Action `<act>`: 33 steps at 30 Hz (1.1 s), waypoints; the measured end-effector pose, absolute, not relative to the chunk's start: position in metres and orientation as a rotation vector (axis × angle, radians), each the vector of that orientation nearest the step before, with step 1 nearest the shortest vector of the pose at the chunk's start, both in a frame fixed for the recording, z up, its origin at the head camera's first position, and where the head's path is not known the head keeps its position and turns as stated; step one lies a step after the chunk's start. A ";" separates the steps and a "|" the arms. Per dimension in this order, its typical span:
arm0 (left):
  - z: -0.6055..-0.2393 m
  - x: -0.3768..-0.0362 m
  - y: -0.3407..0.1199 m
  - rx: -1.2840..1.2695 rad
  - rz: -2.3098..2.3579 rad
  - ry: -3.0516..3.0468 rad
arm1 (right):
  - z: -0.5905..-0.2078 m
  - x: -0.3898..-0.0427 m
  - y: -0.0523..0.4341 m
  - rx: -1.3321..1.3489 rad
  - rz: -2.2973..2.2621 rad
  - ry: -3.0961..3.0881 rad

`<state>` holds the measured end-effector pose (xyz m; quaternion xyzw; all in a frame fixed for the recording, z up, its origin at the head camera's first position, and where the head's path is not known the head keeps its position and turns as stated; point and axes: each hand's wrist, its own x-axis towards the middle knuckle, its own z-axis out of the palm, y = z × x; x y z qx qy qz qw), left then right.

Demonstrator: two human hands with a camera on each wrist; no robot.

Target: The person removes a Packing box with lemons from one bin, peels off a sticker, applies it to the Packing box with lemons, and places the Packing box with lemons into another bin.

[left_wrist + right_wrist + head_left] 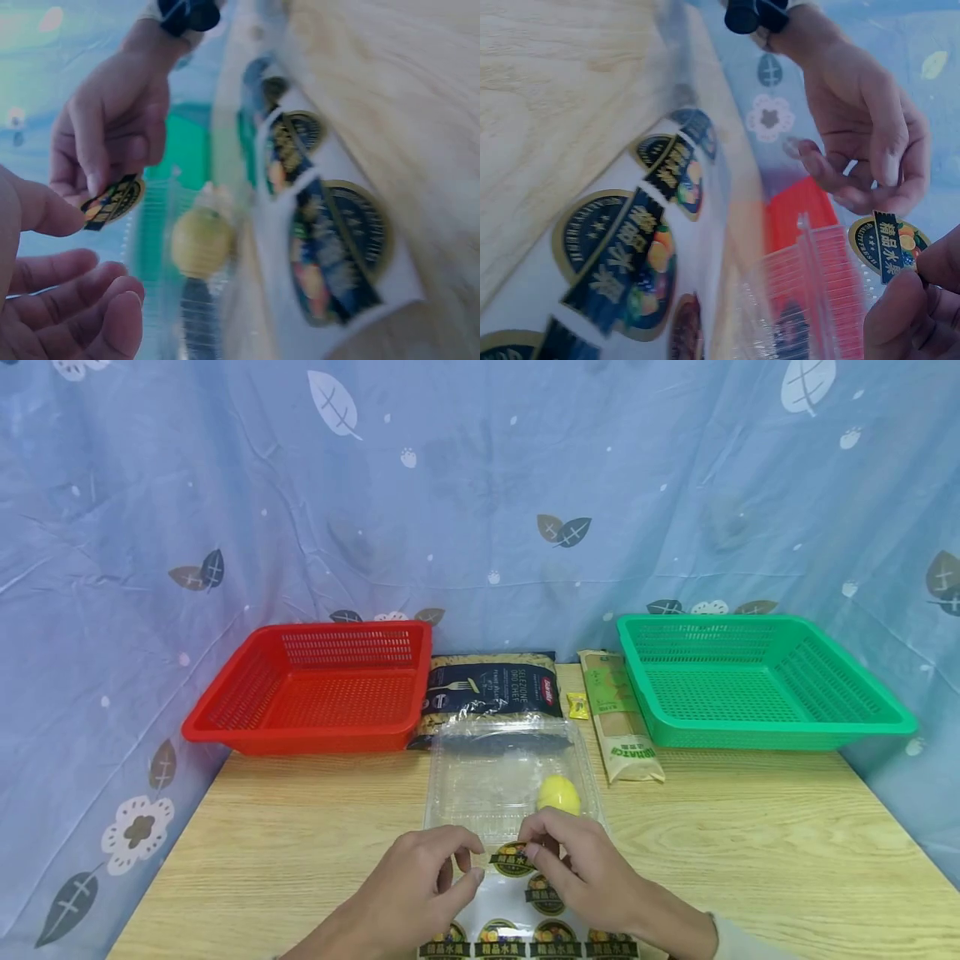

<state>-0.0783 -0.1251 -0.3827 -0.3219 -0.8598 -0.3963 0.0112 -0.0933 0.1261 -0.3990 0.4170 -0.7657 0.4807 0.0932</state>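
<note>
A round fruit sticker point(510, 860) with a dark banner and gold rim is pinched by its right edge between the thumb and finger of my right hand point(596, 870). My left hand point(420, 885) is just left of the sticker, its fingers loosely bent and holding nothing; a small gap shows in the right wrist view. Below both hands lies a white sheet of stickers point(536, 307) bearing several like labels. Behind them stands a clear plastic clamshell box point(491, 777). A yellow, lemon-like fruit point(558, 795) sits at its front right.
A red basket point(315, 742) is at the back left, a green basket point(765, 737) at the back right. Between them lie a dark pasta bag point(495, 687), a small yellow packet point(577, 705) and a long tan-and-green package point(618, 727). A blue patterned curtain point(480, 510) hangs behind.
</note>
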 end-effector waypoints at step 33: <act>-0.353 -0.134 -0.091 -0.735 -1.488 -2.456 | -0.363 -0.130 0.116 0.757 1.611 -2.272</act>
